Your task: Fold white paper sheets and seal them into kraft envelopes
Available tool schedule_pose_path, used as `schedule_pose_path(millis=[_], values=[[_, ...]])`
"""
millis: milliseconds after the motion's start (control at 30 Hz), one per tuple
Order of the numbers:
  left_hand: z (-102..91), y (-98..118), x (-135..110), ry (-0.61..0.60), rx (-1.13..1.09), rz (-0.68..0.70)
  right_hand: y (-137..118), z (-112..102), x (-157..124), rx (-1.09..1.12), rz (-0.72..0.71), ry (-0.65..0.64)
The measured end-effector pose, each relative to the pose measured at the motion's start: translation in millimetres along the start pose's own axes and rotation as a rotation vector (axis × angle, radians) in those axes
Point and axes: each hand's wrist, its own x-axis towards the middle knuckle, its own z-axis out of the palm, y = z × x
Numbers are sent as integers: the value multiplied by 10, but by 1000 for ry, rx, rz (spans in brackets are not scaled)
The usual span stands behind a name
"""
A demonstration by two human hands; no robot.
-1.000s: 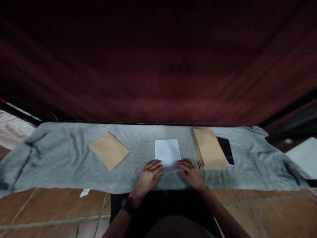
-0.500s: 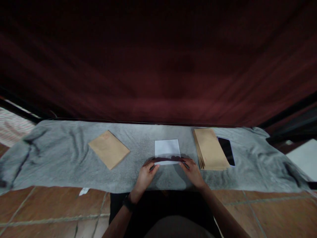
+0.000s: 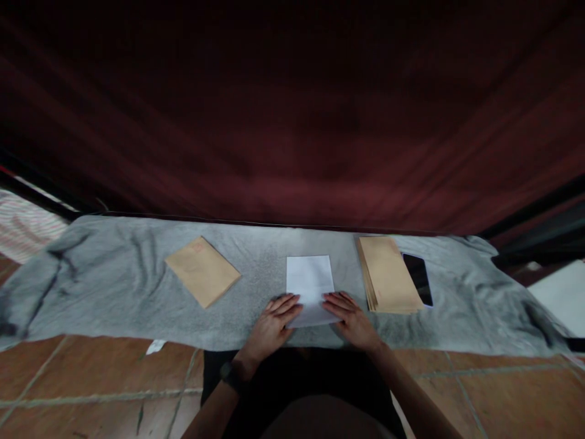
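Observation:
A white sheet of paper (image 3: 309,277) lies on the grey cloth in front of me, its near part spread toward my body. My left hand (image 3: 274,317) rests on the paper's left edge with the fingers stretched out flat. On the right edge, my right hand (image 3: 350,317) lies the same way, fingers extended over the paper. Neither hand grips anything. Right of my right hand is a stack of brown envelopes (image 3: 390,274). Off to the left a brown envelope (image 3: 203,271) lies at a slant.
A dark-screened phone (image 3: 418,277) lies beside the envelope stack, partly against it. The grey cloth (image 3: 137,305) covers the long surface. A dark red curtain-like backdrop (image 3: 292,152) rises behind it. A white scrap (image 3: 156,346) is on the tiled floor (image 3: 91,372).
The near part of the paper, held raised by its edge before, now lies down toward me. Both hands have let go of that edge and flattened onto the sheet.

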Motion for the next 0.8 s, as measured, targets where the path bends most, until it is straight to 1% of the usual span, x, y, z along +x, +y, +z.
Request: schedule_pose_path(millis=[100,167,233,333,400,467,567,700,800], values=[[18,-1,21,43,-20,7,-10,-3,33,6,1,28],[28,-15,63,114,-87,5,-5,-2,76,37,30,68],[39,-29,120,208,-171,-26,6,10,126,68,92,120],[67,-43,226,347,-281,-129,30,44,213,86,221,222],[86,-53,307,434,-350,-241,46,69,280,96,309,291],[94,-64,388,496,-415,-363,58,87,351,120,391,322],[83,-74,489,511,-469,-468,59,99,446,165,465,324],[57,-47,562,519,-450,-509,24,113,525,199,482,369],[30,0,595,474,-382,-566,-17,127,564,197,490,411]])
